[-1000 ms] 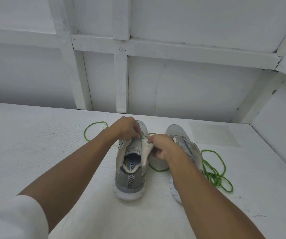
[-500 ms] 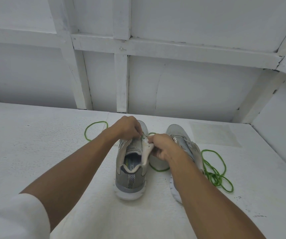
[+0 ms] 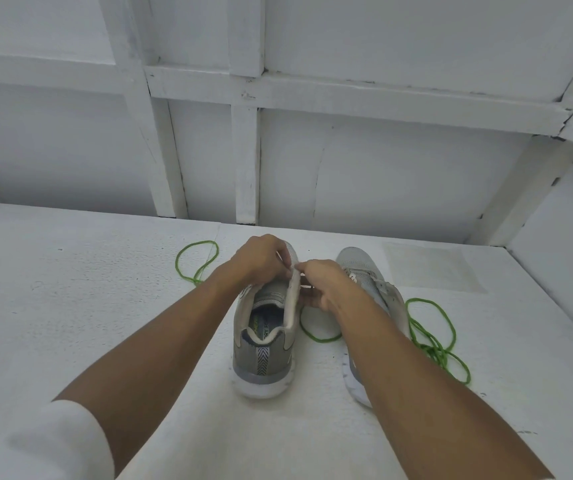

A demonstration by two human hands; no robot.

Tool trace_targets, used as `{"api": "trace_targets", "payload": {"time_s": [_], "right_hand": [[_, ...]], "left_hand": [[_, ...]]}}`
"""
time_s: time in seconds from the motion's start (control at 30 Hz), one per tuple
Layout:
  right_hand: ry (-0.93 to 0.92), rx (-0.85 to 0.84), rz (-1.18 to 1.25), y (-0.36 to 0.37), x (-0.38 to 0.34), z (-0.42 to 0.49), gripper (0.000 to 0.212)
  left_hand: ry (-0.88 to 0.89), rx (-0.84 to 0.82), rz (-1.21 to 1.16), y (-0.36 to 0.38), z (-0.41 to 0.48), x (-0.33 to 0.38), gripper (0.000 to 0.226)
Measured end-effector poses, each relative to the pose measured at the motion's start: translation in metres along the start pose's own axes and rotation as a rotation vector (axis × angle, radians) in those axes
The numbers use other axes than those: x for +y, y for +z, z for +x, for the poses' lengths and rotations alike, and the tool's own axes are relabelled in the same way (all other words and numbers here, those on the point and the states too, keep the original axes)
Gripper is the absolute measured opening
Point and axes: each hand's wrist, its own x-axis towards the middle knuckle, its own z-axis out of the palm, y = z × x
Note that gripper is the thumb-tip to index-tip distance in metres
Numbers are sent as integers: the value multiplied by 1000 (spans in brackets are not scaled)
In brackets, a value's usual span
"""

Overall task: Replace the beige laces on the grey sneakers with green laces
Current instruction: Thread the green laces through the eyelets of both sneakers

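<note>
Head view: two grey sneakers stand on a white table [image 3: 70,306], heels toward the camera, toes toward a white panelled wall [image 3: 399,174].

Left sneaker [image 3: 264,355]: upright near the table's centre, heel and insole print exposed. The left hand [image 3: 261,259] is curled over its forefoot and eyelet area, fingers bunched together at the top of the tongue. The right hand [image 3: 323,284] meets it from the other side, thumb and fingers pinching the raised tongue or eyelet edge. What lies between the fingertips of either hand cannot be determined; they hide the lace holes.

Right sneaker [image 3: 364,275]: just beside the first, largely covered by the right forearm. Pale lacing shows on its upper.

Green laces: one strand [image 3: 197,261] loops on the table left of the left sneaker and runs under the left wrist; a further arc of green shows between the two shoes. A second lace [image 3: 430,337] lies in a loose tangle right of the right sneaker, touching the table.

A white sleeve [image 3: 43,441] covers the left upper arm.
</note>
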Motion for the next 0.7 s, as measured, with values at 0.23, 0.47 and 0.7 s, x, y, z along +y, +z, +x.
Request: {"api": "trace_targets", "payload": {"time_s": [0.23, 0.47, 0.7], "right_hand": [[-170, 86, -336, 1, -10, 13, 15], [-427, 348, -341, -30, -72, 19, 14], [-761, 256, 288, -58, -128, -16, 21]], "left_hand": [[-180, 298, -101, 2, -30, -11, 21], [-283, 447, -474, 23, -80, -24, 31], [-356, 525, -674, 31, -83, -23, 28]]}}
